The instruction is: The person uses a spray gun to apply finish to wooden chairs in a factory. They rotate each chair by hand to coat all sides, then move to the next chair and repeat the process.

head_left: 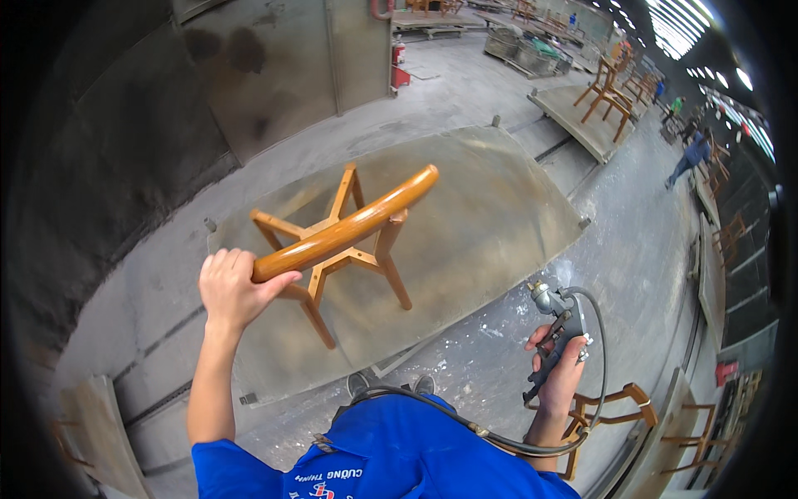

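Grey concrete floor (636, 229) is spread beneath the whole scene, flecked with white to the right of the feet. Toward the upper left it is bordered by a smudged metal wall (283, 83). On the floor a low, flat platform (490, 208) is laid, and by it 1 seatless wooden chair frame (387, 241) is borne, left of the platform's middle; whether all 4 feet are evenly planted cannot be told. Beyond the right forearm, a 2nd wooden chair frame (642, 402) is partly seen. Across the waist a dark air hose (603, 341) is draped, then looped up to the gun. The chair is topped by a curved, glossy brown rail (353, 229), slanted up to the right.

Well apart from the chair, past the platform's near right edge, a grey spray gun (568, 328) is held. Its handle is wrapped by the right hand (559, 374); whether the trigger is pressed cannot be told. By the left hand (233, 287) the rail's lower left end is clamped, with the thumb laid along the near side.

For good handling, the frame is probably best steadied by that end alone, so that the glossy length is left untouched. The hose should be given slack and held off the wood, and the gun's head aimed squarely and at an even distance.
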The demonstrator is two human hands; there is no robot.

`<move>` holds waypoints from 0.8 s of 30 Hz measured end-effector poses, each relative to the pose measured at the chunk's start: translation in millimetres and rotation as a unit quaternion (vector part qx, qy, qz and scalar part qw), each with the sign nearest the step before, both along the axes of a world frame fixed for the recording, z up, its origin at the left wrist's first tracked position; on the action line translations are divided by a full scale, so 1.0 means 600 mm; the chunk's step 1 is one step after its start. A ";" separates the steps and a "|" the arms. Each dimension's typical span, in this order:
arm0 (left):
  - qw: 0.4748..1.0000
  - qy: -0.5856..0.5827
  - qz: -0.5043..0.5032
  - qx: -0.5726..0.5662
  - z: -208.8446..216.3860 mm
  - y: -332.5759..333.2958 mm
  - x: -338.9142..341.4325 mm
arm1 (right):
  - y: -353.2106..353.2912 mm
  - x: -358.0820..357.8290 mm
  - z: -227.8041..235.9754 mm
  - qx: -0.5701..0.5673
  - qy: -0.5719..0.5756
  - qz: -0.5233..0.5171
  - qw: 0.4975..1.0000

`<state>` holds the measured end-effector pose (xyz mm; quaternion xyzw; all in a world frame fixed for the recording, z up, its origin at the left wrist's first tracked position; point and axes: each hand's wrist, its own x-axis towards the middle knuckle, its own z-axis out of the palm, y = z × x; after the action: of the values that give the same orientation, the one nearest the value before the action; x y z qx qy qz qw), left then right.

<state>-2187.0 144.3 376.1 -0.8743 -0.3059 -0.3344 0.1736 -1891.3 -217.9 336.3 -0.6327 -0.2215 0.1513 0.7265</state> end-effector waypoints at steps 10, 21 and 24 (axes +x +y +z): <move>0.978 -0.037 0.167 -0.117 0.155 0.191 0.054 | -0.014 0.008 0.070 0.016 -0.022 0.080 0.996; 0.929 -0.215 0.189 0.235 0.036 0.436 0.049 | -0.022 -0.007 0.011 -0.155 0.013 0.100 0.983; 0.923 -0.250 0.146 0.255 0.028 0.473 0.046 | -0.040 -0.026 -0.012 -0.213 0.050 0.063 0.974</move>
<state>-2159.2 428.0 392.8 -0.6342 -0.3683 -0.5793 0.3556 -1906.7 -242.1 329.3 -0.7496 -0.1866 0.2719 0.5739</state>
